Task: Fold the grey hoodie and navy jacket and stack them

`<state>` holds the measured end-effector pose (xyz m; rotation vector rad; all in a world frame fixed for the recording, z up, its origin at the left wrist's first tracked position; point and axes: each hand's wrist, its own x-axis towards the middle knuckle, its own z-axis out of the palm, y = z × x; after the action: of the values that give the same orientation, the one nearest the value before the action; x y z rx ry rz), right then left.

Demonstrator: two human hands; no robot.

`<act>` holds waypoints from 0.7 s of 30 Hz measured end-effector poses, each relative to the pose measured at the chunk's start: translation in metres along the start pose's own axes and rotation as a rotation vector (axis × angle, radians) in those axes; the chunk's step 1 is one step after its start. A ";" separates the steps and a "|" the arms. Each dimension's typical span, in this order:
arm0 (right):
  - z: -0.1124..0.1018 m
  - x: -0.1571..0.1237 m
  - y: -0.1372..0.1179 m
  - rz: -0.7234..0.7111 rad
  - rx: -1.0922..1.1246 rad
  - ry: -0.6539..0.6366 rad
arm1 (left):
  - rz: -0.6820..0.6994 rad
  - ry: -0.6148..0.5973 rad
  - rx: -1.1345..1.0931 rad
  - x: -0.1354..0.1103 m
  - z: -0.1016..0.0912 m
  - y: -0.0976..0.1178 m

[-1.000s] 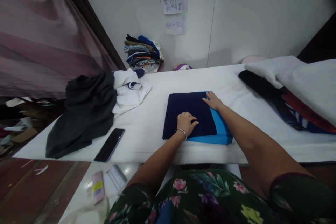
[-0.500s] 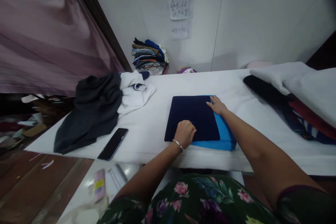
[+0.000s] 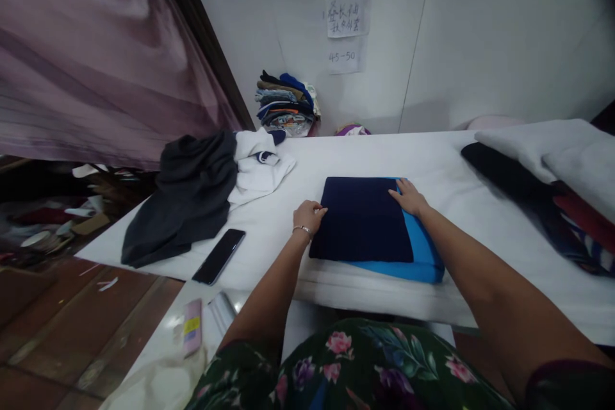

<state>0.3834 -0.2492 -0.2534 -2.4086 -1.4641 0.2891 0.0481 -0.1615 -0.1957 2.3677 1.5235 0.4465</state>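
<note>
A folded navy garment (image 3: 362,221) lies flat on a bright blue folded garment (image 3: 423,250), which shows along its right and lower edges. At the navy garment's left edge is my left hand (image 3: 307,218), its fingers closed in a pinch on the cloth there; a bracelet circles that wrist. My right hand (image 3: 409,197) rests with fingers spread at the upper right corner, across the navy edge and the blue cloth.
On the white-covered table (image 3: 379,154) lie a dark grey garment (image 3: 187,192), a white garment (image 3: 259,173) and a phone (image 3: 219,257) at left. More clothes (image 3: 523,189) lie at right. A clothes stack (image 3: 287,106) stands behind; paper signs (image 3: 344,18) hang on the wall.
My left hand has moved left from the front part of the navy garment to its left edge. The right hand stays at the upper right corner. The camera view has shifted slightly.
</note>
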 end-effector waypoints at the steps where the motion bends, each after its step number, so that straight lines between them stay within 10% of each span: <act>1: 0.000 0.000 0.000 -0.003 0.000 0.002 | -0.012 -0.012 -0.012 0.002 0.007 0.003; 8: 0.000 -0.001 0.001 0.002 0.003 -0.005 | 0.022 -0.023 0.024 0.005 0.024 0.004; 17: 0.003 -0.001 0.002 -0.004 0.023 0.003 | -0.218 0.128 0.161 0.008 -0.014 -0.039; 21: -0.006 -0.001 -0.003 0.004 -0.005 -0.011 | -0.131 0.105 0.045 0.008 -0.007 -0.014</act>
<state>0.3823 -0.2492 -0.2465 -2.4180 -1.4665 0.3000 0.0370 -0.1479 -0.1939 2.2923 1.7400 0.5187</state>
